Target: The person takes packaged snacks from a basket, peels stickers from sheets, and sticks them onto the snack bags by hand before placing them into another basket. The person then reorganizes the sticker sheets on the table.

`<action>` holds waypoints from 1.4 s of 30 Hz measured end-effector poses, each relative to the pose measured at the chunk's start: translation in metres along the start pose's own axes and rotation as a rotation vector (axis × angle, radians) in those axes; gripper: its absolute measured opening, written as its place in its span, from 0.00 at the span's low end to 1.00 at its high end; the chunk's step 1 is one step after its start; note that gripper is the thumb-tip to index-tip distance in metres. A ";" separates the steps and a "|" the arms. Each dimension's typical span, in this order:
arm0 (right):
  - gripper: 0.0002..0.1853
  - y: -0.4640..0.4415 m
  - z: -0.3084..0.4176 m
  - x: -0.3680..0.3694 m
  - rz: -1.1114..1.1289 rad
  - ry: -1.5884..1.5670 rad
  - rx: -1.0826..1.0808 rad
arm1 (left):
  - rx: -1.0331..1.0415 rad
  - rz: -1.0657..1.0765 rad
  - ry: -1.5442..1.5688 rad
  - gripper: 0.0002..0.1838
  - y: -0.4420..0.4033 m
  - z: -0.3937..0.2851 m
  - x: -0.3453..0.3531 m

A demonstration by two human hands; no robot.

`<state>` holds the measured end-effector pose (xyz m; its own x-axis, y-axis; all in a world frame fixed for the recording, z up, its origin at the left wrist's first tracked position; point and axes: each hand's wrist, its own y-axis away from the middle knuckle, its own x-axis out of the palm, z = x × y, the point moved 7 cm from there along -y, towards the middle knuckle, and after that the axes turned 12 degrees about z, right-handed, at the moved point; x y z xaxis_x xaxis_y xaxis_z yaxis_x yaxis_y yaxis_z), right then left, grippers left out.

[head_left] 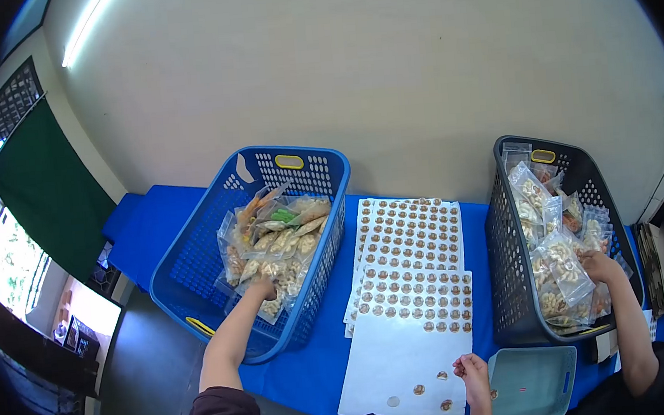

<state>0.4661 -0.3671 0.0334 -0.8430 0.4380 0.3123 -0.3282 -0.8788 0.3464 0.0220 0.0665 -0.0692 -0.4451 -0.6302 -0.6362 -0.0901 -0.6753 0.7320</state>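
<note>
Label sheet (406, 350) on blue-covered surface (299, 389); round labels in rows across upper part, few loose ones lower down. Left of sheet: blue basket (343, 179) with clear packets (284, 238). Left hand (264, 288) inside, touching packets; fingers partly hidden, cannot tell whether gripping. Right hand (472, 372) over sheet's lower right edge, thumb and fingertips pressed together; cannot tell whether label between. Right of sheet: pale tray (533, 387), dark basket (509, 271) of packets, co-worker's hand (602, 266) among them.
</note>
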 end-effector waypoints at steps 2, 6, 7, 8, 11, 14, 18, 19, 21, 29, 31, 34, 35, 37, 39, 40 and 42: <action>0.07 0.001 -0.015 -0.007 -0.041 -0.055 0.041 | 0.003 0.039 0.064 0.23 0.057 -0.016 -0.017; 0.06 -0.002 -0.028 -0.004 -0.070 -0.081 0.077 | -0.024 -0.139 0.112 0.25 0.021 0.011 0.001; 0.06 -0.004 -0.030 -0.003 -0.059 -0.069 0.072 | -0.011 -0.212 0.143 0.25 0.023 0.011 -0.006; 0.06 -0.005 -0.030 0.000 -0.038 -0.041 0.060 | -0.030 -0.224 0.161 0.24 0.022 0.015 -0.013; 0.05 -0.009 -0.019 0.010 0.010 0.020 0.018 | -0.101 -0.532 0.272 0.20 0.102 0.007 -0.087; 0.05 -0.007 -0.013 0.014 0.033 0.033 -0.013 | -0.119 -0.722 0.362 0.16 0.166 0.005 -0.147; 0.05 0.000 -0.019 0.010 0.023 0.033 0.001 | 0.231 -1.281 0.652 0.11 0.281 -0.007 -0.198; 0.05 0.003 -0.022 0.008 0.015 0.039 0.006 | 0.347 -1.366 0.767 0.10 0.313 -0.017 -0.205; 0.05 0.009 -0.033 0.005 0.041 -0.028 0.054 | 0.541 -1.417 0.922 0.12 0.368 -0.053 -0.207; 0.30 0.024 0.012 0.063 0.494 -0.538 0.077 | 1.123 -1.040 0.498 0.18 0.439 -0.250 -0.120; 0.30 0.024 0.043 0.074 0.531 -0.637 0.064 | 1.295 -0.874 0.454 0.18 0.424 -0.295 -0.080; 0.23 0.013 0.040 0.058 0.446 -0.491 0.073 | 1.480 -0.768 0.449 0.19 0.422 -0.334 -0.029; 0.22 0.009 0.032 0.050 0.439 -0.374 0.077 | 1.459 -0.664 0.556 0.14 0.420 -0.339 -0.021; 0.19 0.012 0.030 0.045 0.383 -0.305 0.107 | 1.411 -0.673 0.552 0.11 0.417 -0.336 -0.017; 0.18 0.018 0.043 0.052 0.372 -0.352 0.020 | 1.333 -0.682 0.555 0.07 0.416 -0.325 -0.018; 0.18 0.019 0.048 0.056 0.367 -0.376 -0.024 | 1.290 -0.719 0.635 0.08 0.414 -0.316 -0.021; 0.19 0.020 0.053 0.062 0.339 -0.373 -0.056 | 1.198 -0.792 0.793 0.11 0.408 -0.298 -0.022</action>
<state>0.4301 -0.3473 0.1069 -0.6996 0.1550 0.6975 -0.0932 -0.9876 0.1260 0.2602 -0.3094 0.1712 0.5523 -0.5744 -0.6041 -0.8252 -0.4794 -0.2985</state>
